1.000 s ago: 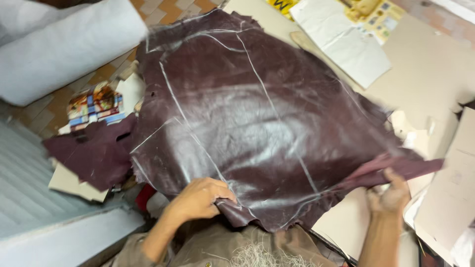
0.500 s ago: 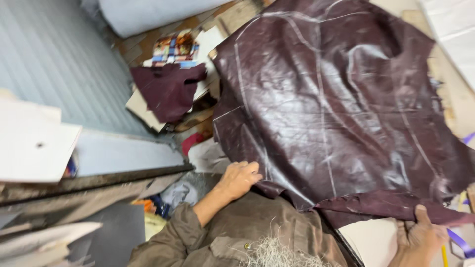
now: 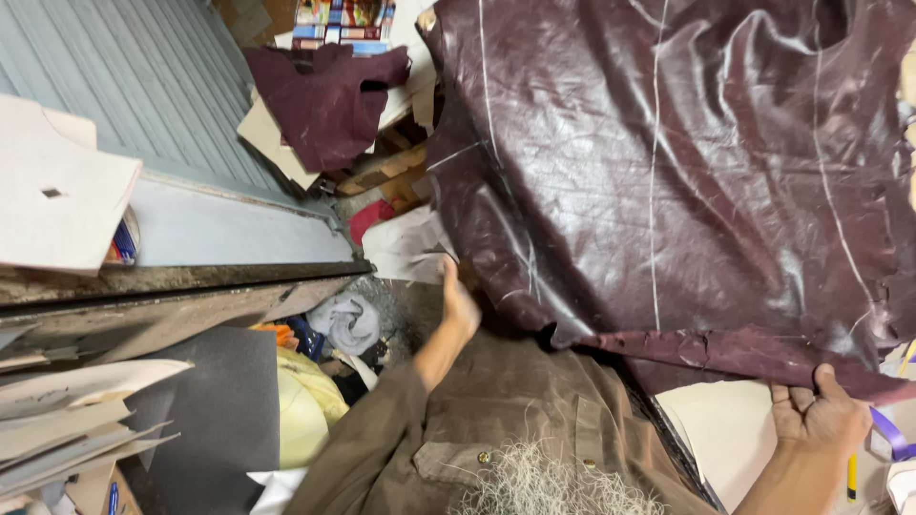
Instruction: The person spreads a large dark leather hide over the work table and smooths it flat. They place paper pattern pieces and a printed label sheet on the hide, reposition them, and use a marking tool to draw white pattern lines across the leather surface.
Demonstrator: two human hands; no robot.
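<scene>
Both hands, left hand (image 3: 460, 307) and right hand (image 3: 819, 416), are gripping the near edge of the maroon leather hide (image 3: 668, 172), keeping it spread.

Glossy maroon leather hide (image 3: 668, 172), spread flat

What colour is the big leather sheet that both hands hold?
The leather sheet is dark burgundy, glossy, with thin pale lines drawn on it; the head view shows it.
</scene>
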